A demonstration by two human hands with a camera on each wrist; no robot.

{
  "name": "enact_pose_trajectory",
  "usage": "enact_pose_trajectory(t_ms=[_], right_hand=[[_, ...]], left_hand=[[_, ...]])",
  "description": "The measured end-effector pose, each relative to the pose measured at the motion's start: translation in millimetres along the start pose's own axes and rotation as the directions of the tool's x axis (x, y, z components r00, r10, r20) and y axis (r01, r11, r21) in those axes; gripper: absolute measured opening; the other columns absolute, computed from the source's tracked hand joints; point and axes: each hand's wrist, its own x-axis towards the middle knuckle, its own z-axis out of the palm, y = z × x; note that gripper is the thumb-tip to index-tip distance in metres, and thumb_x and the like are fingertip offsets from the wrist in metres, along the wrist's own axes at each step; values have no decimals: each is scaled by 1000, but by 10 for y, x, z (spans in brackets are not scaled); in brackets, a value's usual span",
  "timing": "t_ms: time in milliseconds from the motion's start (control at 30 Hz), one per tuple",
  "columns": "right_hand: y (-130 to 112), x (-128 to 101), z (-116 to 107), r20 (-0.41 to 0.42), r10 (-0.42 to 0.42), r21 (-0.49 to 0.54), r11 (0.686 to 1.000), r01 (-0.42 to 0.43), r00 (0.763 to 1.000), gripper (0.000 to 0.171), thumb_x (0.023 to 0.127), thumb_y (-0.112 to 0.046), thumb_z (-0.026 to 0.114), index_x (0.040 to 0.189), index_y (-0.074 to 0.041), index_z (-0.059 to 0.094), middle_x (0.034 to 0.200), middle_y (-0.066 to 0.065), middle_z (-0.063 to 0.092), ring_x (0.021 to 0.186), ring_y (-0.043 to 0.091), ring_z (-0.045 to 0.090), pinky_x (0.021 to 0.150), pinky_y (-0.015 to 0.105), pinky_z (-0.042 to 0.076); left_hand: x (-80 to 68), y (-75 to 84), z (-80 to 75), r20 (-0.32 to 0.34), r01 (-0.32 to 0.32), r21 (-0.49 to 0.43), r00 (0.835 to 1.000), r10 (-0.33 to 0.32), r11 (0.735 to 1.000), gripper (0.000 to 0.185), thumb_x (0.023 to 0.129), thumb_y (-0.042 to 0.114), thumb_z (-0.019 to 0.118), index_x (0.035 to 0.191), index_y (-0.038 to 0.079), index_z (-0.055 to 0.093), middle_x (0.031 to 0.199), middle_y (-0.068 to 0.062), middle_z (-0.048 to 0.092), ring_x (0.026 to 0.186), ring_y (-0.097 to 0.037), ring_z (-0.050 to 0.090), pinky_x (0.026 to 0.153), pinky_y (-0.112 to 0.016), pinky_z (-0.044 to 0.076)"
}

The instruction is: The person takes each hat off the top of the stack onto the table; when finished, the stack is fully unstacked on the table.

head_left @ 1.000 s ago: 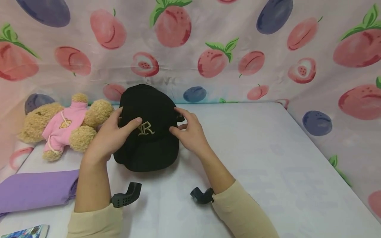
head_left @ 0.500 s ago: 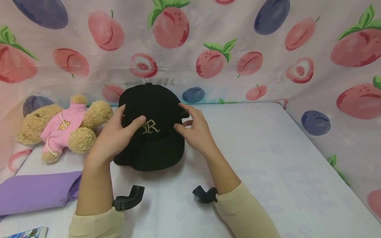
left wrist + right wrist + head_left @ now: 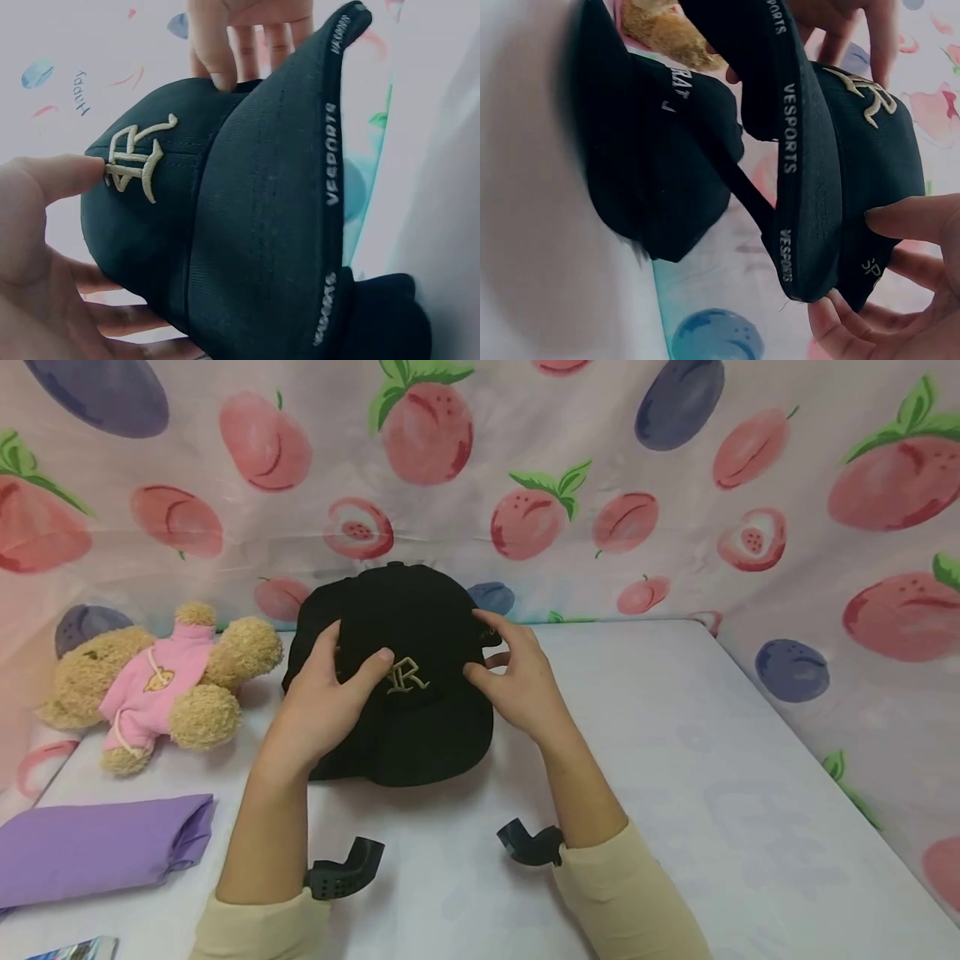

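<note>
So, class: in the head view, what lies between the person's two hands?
The black cap lies between the left hand and the right hand. Its embroidered R sits in the gap, as the head view shows.

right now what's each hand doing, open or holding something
Left hand: grips the black cap, thumb by the embroidered letter.
Right hand: grips the same cap on its other side.

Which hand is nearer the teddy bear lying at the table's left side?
Left. The left hand grips the black cap on the side facing the teddy bear; the right hand holds the cap's far side.
</note>
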Motion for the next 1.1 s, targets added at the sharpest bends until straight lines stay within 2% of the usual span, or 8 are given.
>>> enact_pose_trajectory(t_ms=[133, 400, 633, 867, 1100], right_hand=[[1, 2, -77, -18, 3, -23, 1000, -3, 1000, 66, 91, -15, 69, 154, -25, 50, 155, 10, 44, 107, 29, 69, 90, 44, 56], [16, -11, -195, -57, 16, -40, 999, -18, 998, 65, 90, -12, 67, 152, -24, 52, 152, 9, 47, 106, 30, 68, 89, 45, 55], [56, -10, -295, -60, 27, -42, 999, -30, 998, 65, 90, -10, 66, 152, -23, 52, 151, 10, 47, 106, 31, 68, 91, 46, 55], [107, -4, -390, -54, 64, -96, 993, -69, 996, 66, 90, -8, 62, 153, -22, 50, 154, 11, 45, 109, 32, 65, 93, 48, 55], [172, -11, -393, -47, 90, -115, 989, -95, 995, 68, 89, -5, 61, 154, -19, 49, 152, 14, 44, 109, 34, 63, 95, 50, 54]], left_hand=[[9, 24, 90, -20, -7, -4, 1000, 7, 1000, 98, 97, 68, 52, 168, 25, 0, 173, -12, 17, 158, -37, 20, 122, -68, 21], [55, 43, 318, -97, -79, -23, 992, 77, 997, 95, 99, 65, 52, 168, 19, 5, 173, -7, 19, 158, -31, 22, 125, -64, 19], [104, 37, 446, -98, -113, -50, 989, 108, 992, 93, 100, 62, 53, 167, 15, 9, 172, -8, 21, 156, -29, 26, 126, -61, 21], [184, 18, 642, -102, -140, -73, 986, 132, 987, 90, 100, 59, 53, 166, 13, 13, 168, -12, 28, 153, -29, 31, 125, -58, 25], [231, -41, 761, -67, -104, -57, 993, 100, 993, 91, 101, 60, 50, 166, 9, 10, 170, -14, 24, 157, -30, 26, 127, -56, 22]])
